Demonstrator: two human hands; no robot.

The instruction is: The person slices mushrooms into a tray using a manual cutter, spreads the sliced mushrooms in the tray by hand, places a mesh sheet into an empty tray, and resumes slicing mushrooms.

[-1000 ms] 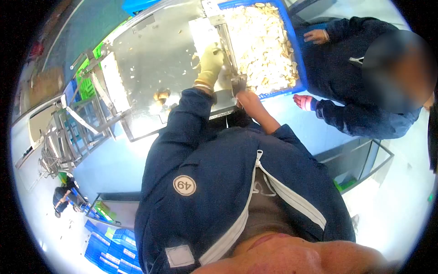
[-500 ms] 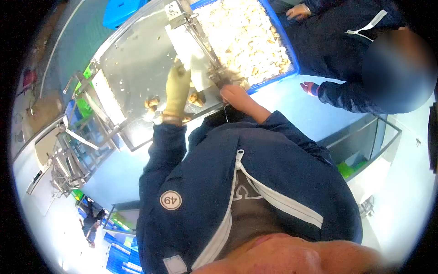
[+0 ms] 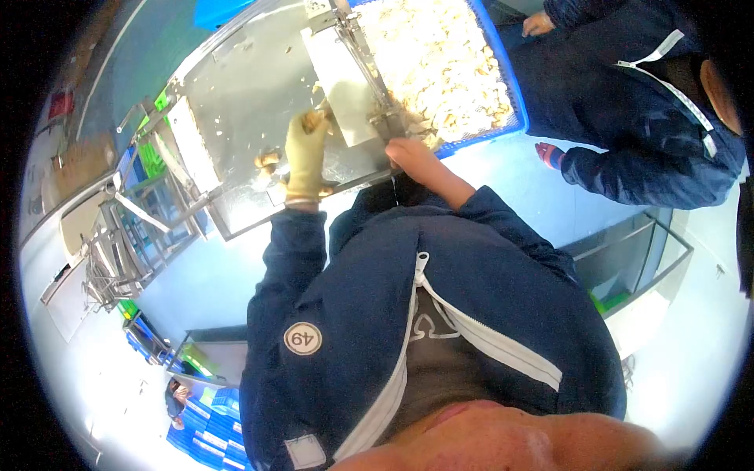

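My left hand (image 3: 305,153), in a pale yellow glove, is closed at the fingertips around a brown-and-cream piece (image 3: 317,119) that looks like a mushroom. It is over the metal tabletop (image 3: 243,86), left of a white cutting board (image 3: 343,94). My bare right hand (image 3: 411,159) grips the near end of a long metal lever cutter (image 3: 365,67), which runs along the board's right side. The handle itself is mostly covered by my fingers. Another brown mushroom-like piece (image 3: 267,161) lies left of my gloved hand.
A blue basket (image 3: 518,106) full of pale slices stands right of the cutter. Beyond it is another person in a dark jacket (image 3: 620,102), both hands visible. A metal frame (image 3: 169,169) stands at the left, and small scraps dot the tabletop.
My left hand has its fingers curled round a piece now, and one brown piece beside it no longer shows there. My right hand stays on the cutter. The whole view has shifted slightly.
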